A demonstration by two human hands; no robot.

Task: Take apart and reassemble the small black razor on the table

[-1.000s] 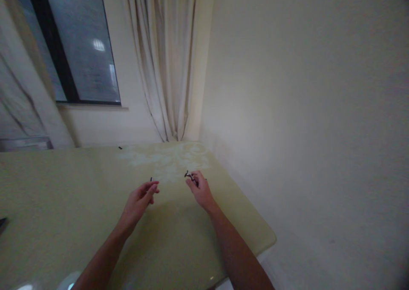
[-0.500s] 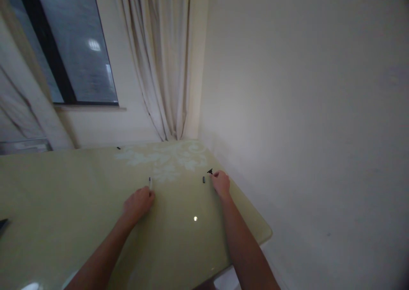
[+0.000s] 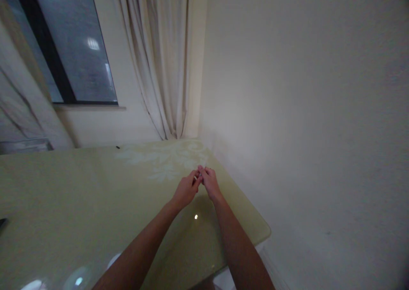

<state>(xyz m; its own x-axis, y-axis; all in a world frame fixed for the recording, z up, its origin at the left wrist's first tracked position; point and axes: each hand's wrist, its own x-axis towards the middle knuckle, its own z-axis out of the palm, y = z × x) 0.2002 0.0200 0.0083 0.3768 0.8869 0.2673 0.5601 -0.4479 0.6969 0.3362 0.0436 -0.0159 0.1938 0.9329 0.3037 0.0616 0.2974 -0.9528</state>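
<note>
My left hand [image 3: 189,188] and my right hand [image 3: 210,182] meet over the far right part of the glossy table [image 3: 96,205]. The fingers of both are closed and their tips touch or nearly touch. Between the fingertips is something small, too blurred and covered to name. A faint whitish streak shows just above the right fingers; I cannot tell whether it is a held thing or part of the tabletop pattern. Neither the slim white stick nor the small black pieces seen before can be made out near the hands.
A tiny dark object [image 3: 118,147] lies by the table's far edge. Another dark item [image 3: 3,223] is cut off at the left border. Behind the table hang pale curtains [image 3: 159,60] beside a window [image 3: 76,43]; a plain wall [image 3: 287,111] runs along the right.
My left hand has moved right and away from me to meet my right hand, which shifted slightly left. The white stick, black piece and small dark block are out of sight.
</note>
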